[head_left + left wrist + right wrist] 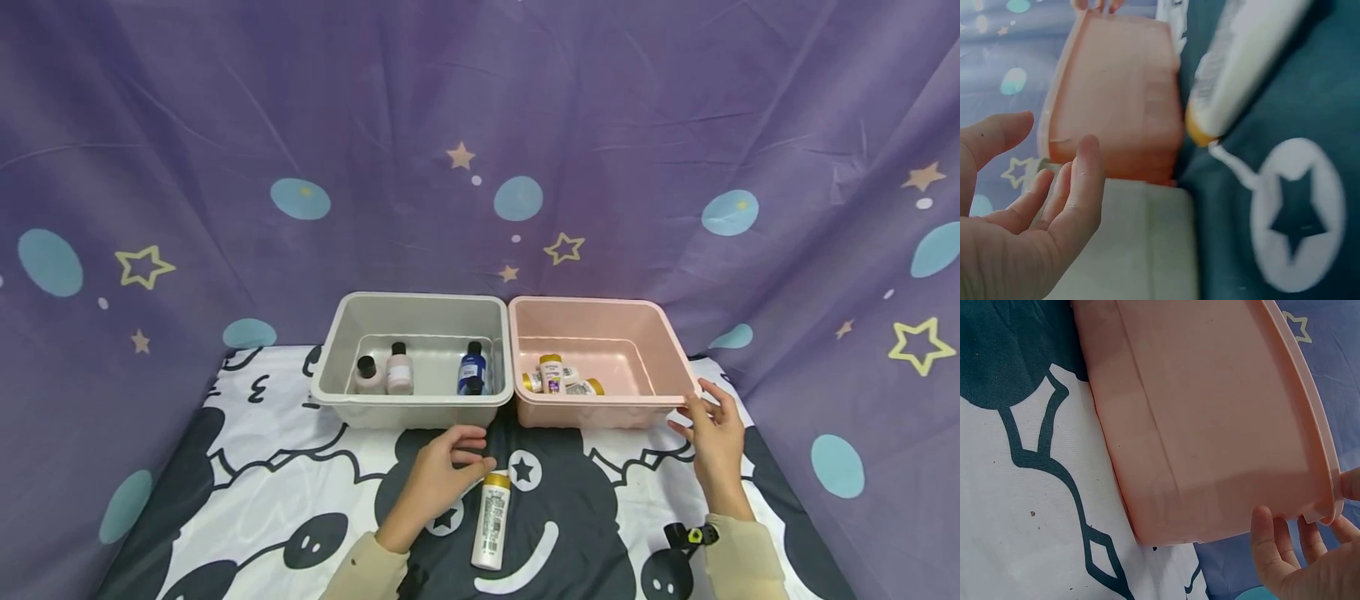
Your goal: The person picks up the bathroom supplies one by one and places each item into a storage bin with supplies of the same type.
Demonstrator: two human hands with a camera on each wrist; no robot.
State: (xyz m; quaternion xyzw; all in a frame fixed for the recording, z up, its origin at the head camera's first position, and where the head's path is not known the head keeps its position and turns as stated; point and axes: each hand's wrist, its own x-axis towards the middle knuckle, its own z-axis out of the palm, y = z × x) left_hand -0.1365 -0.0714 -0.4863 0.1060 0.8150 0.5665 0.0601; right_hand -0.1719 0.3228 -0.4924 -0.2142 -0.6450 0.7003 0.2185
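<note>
A white bottle with a gold cap (492, 525) lies on the dark part of the printed cloth, its cap toward the bins. My left hand (442, 467) hovers beside that cap, fingers loosely bent and apart from the thumb. Nothing lies between them in the left wrist view. At the front right corner of the pink bin (592, 411), my right hand (716, 437) grips the rim, thumb over the top and fingers underneath. Inside this bin are small white bottles with gold caps (552, 375).
A light grey bin (412, 411) stands against the pink one on its left. It contains pale pink bottles (400, 373) and dark blue bottles (471, 368), all black-capped. Behind both bins hangs a purple curtain (420, 208) with stars and dots.
</note>
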